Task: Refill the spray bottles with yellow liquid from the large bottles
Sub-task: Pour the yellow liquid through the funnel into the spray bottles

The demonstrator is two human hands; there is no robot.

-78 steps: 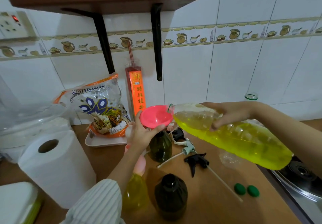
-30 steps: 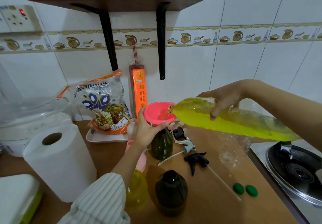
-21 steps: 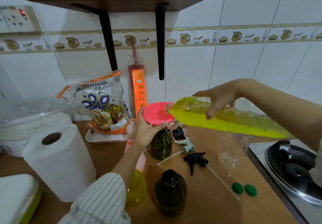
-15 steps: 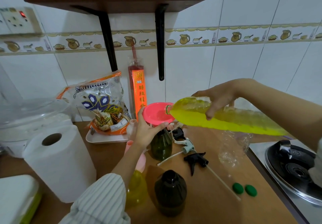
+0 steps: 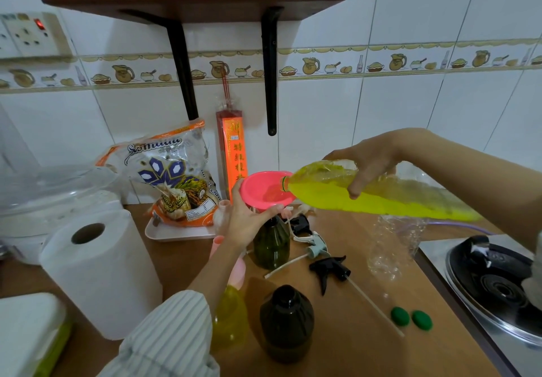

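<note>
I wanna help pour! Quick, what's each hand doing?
Left hand: holding the pink funnel.
Right hand: holding the big yellow bottle.

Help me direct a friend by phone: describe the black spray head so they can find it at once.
Start at the stove on the counter's right side and look just left, past the crumpled empty clear bottle. The black spray head lies flat there, its long white tube pointing toward two green caps. The neighbouring spray head is pale blue.

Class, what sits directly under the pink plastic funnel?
A dark green spray bottle stands under the pink plastic funnel; its neck and the funnel's spout are hidden by the left hand.
</note>
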